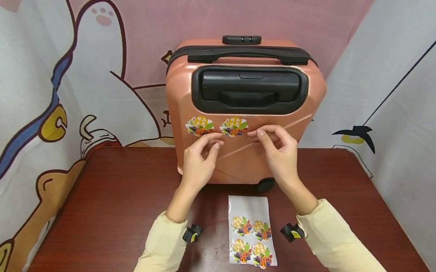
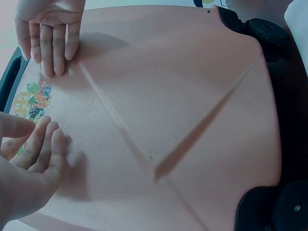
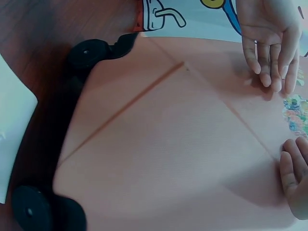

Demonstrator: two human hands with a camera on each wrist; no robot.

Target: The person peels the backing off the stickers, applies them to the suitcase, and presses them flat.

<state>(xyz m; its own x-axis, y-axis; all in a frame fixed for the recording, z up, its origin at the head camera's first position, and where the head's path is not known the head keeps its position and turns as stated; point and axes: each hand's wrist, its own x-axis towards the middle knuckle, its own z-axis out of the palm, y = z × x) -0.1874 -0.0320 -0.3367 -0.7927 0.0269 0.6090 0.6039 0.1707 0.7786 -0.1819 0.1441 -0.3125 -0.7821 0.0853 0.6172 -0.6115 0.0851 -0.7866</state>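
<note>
A salmon-pink suitcase [image 1: 241, 164] stands upright on the table, two fruit-print stickers on its face: a left sticker [image 1: 199, 125] and a right sticker [image 1: 234, 126]. My left hand [image 1: 198, 162] is at the lower left edge of the right sticker, fingers loosely bent. On that sticker's other side is my right hand [image 1: 281, 153], its fingertips close to the lower right edge. Nothing shows between the fingers of either hand. Whether the fingertips touch the suitcase I cannot tell. Both wrist views show the fingers extended toward the suitcase face.
On the dark red table [image 1: 129, 207], in front of the suitcase, lies a white backing sheet [image 1: 247, 203] with several fruit stickers. A black recessed handle [image 1: 252, 86] is above the stickers on the suitcase. Black wheels [image 1: 265, 185] show at its base. A cartoon-printed cloth [image 1: 106, 63] hangs behind.
</note>
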